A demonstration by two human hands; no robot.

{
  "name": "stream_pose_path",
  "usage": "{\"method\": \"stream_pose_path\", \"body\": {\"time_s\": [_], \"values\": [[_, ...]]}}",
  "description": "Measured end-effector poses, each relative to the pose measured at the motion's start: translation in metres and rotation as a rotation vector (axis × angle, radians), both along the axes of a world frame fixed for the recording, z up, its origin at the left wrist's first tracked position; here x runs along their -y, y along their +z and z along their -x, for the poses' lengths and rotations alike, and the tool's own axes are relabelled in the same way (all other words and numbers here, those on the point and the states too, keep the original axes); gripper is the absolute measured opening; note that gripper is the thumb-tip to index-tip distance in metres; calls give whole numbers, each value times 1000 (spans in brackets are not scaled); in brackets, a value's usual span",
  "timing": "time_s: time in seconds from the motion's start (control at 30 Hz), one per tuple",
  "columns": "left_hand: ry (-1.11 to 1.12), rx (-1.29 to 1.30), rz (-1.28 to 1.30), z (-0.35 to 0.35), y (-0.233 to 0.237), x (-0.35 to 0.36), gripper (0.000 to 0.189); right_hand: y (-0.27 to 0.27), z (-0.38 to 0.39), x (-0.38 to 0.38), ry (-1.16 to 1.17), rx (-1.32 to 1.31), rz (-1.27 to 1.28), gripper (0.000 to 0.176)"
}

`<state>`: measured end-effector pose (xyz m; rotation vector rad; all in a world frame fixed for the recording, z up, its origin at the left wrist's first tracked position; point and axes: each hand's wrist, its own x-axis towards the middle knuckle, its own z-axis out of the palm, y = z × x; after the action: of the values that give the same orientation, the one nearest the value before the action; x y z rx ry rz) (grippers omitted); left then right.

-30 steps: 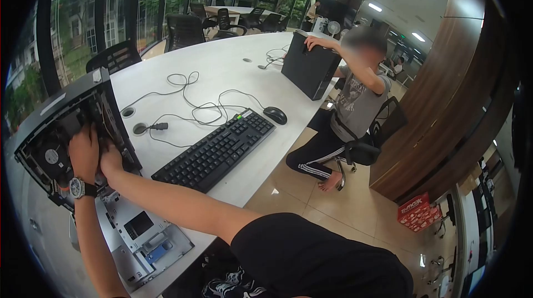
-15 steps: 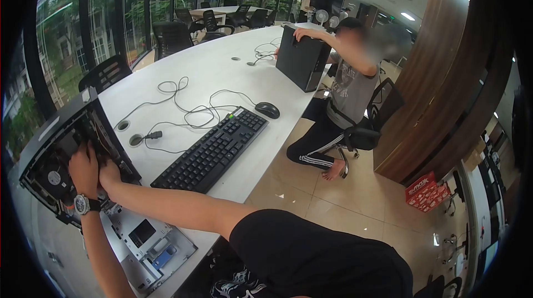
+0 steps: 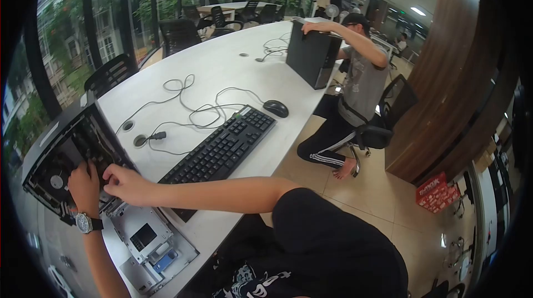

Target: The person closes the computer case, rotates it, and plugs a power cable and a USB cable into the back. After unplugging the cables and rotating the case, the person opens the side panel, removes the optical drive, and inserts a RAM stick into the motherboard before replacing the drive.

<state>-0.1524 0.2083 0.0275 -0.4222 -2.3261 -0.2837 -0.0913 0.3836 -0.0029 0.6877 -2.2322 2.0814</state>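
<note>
An opened black desktop computer case (image 3: 108, 123) stands at the left end of the white table, its inner parts dark and hard to make out. My left hand (image 3: 84, 189), with a watch (image 3: 89, 223) on its wrist, reaches into the case; its fingertips are lost among the parts. Beside it, at the opening, my right hand (image 3: 126, 185) has its fingers curled together, and what they pinch, if anything, is too small to see. A detached metal panel with a blue latch (image 3: 165, 261) lies below my right forearm.
A black keyboard (image 3: 222, 148) and a mouse (image 3: 276, 108) lie right of the case, with loose cables (image 3: 189, 110) behind them. Across the table (image 3: 222, 70), a seated person (image 3: 361, 84) holds another black computer case (image 3: 312, 56). A red box (image 3: 437, 192) sits on the floor.
My right hand has drawn back from deep inside the case to its opening, fingers now in sight. My left hand stays inside. The view has shifted slightly.
</note>
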Motion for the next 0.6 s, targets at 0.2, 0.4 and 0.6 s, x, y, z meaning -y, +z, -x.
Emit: {"method": "stream_pose_path", "body": {"time_s": [0.2, 0.4, 0.6], "values": [[-251, 608, -743, -79, -12, 0, 44, 14, -27, -47, -48, -388, -228, 49], [-351, 1026, -1093, -129, -7, -9, 45, 5, -40, -50, 39, -376, -436, 61], [-404, 1057, -1185, -145, -15, -16, 45, -13, -51, -49, -112, -618, -395, 42]]}}
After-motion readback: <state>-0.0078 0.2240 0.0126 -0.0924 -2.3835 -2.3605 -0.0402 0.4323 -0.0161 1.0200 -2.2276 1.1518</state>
